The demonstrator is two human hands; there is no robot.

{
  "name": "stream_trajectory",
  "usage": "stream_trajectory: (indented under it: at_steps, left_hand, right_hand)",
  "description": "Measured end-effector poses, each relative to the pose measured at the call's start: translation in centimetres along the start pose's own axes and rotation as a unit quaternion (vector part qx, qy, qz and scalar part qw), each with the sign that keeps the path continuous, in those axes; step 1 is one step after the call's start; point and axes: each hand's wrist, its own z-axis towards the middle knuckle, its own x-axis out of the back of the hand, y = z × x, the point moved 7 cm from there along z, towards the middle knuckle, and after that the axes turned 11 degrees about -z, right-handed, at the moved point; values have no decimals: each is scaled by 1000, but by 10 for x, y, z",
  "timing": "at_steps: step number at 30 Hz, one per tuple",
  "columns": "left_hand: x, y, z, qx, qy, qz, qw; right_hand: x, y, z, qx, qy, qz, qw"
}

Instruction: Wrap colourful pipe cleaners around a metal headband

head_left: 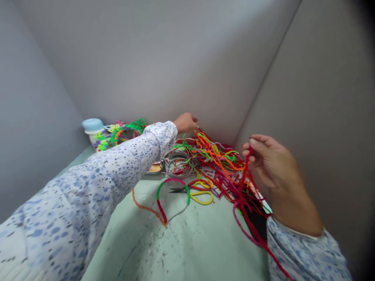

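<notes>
Your left hand (185,123) is stretched across the bench (205,242) to the far edge of the pile of pipe cleaners (216,156), close to the grey back wall (175,58). Its fingers are bunched and pointed down onto the top strands, but you cannot tell whether they are grasping one. Your right hand (271,168) is raised over the right side of the pile. Its thumb and fingers are pinched on a red pipe cleaner (243,179), which hangs down from them and trails toward your right sleeve. In front of the pile lie scissors (196,190) with yellow and red handles. Just beside them is 1 headband (172,191) wrapped in green and red, and an orange pipe cleaner (143,205) curves off to its left. A stack of grey hoops (178,164) rests behind them, near your left sleeve. At the far left corner stands a white jar (93,128) with a blue lid.
</notes>
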Motion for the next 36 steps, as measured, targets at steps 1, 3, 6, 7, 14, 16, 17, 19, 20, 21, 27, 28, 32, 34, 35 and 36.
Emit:
stream_trajectory:
  at_steps: [1, 3, 6, 7, 14, 16, 17, 19, 20, 21, 27, 28, 32, 34, 35, 36]
  left_hand:
    - [2, 0, -3, -3, -2, 0, 1000]
    - [9, 6, -14, -16, 14, -5, 1000]
    - [23, 26, -50, -63, 102, -59, 991]
    - [20, 31, -66, -57, 99, -108, 988]
    - [-63, 29, -194, 105, -90, -474, 870]
    - [-79, 17, -216, 151, -96, -495, 850]
    - [-83, 12, -223, 166, -92, -509, 840]
    - [-84, 4, -233, 179, -84, -537, 820]
    - [-83, 1, -237, 182, -86, -552, 809]
    - [-82, -1, -241, 185, -82, -567, 799]
    - [-107, -13, -273, 241, -73, -601, 759]
    - [-116, -12, -278, 245, -83, -605, 753]
    - [-144, -9, -292, 256, -101, -640, 717]
    - [-150, -8, -296, 262, -103, -653, 703]
    - [-153, -9, -297, 266, -108, -657, 697]
    - [-156, -9, -299, 268, -115, -658, 695]
  right_hand:
    - [-3, 3, 0, -19, -14, 15, 1000]
    - [-8, 8, 0, -50, -39, 43, 997]
    - [-15, 9, -2, -59, -52, 58, 995]
    - [-20, 10, -5, -63, -59, 63, 994]
    - [-102, 37, -47, -105, -201, 90, 970]
    - [-117, 47, -57, -94, -211, 78, 970]
    - [-121, 52, -61, -89, -212, 64, 971]
    - [-122, 62, -69, -83, -201, 31, 976]
    - [-119, 67, -74, -72, -184, 4, 980]
    - [-115, 69, -79, -52, -171, -33, 983]
    - [-100, 65, -134, 255, -194, -255, 912]
    - [-99, 65, -143, 298, -200, -272, 893]
    - [-92, 75, -155, 375, -199, -320, 846]
    - [-89, 83, -152, 373, -185, -345, 841]
    - [-89, 86, -151, 370, -182, -357, 838]
    - [-89, 89, -150, 371, -180, -363, 836]
